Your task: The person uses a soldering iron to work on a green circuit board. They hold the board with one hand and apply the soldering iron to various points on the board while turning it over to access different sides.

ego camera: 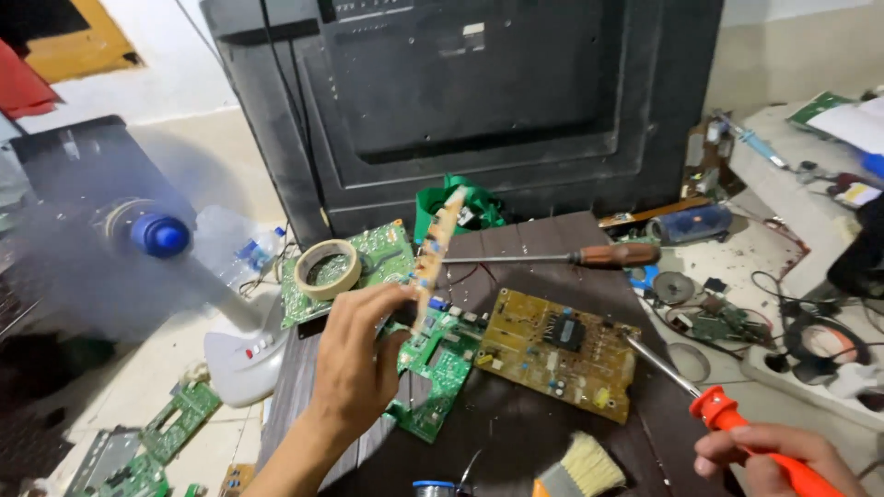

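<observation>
The narrow board strip [433, 253] is pinched upright in the left hand [354, 354] and the orange-handled soldering iron [700, 391] gripped in the right hand [769, 456] — the strip is probably best kept steady and the tip brought in slow.

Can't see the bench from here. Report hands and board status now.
Left hand holds narrow circuit strip upright. Right hand grips orange soldering iron, tip at yellow board. Brush lies near.

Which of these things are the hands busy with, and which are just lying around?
In use:
- narrow circuit strip, held up by the left hand
- orange-handled soldering iron, in the right hand
- yellow circuit board, at the iron's tip

Lying about:
- tape roll
- brown-handled screwdriver
- brush
- green circuit board
</observation>
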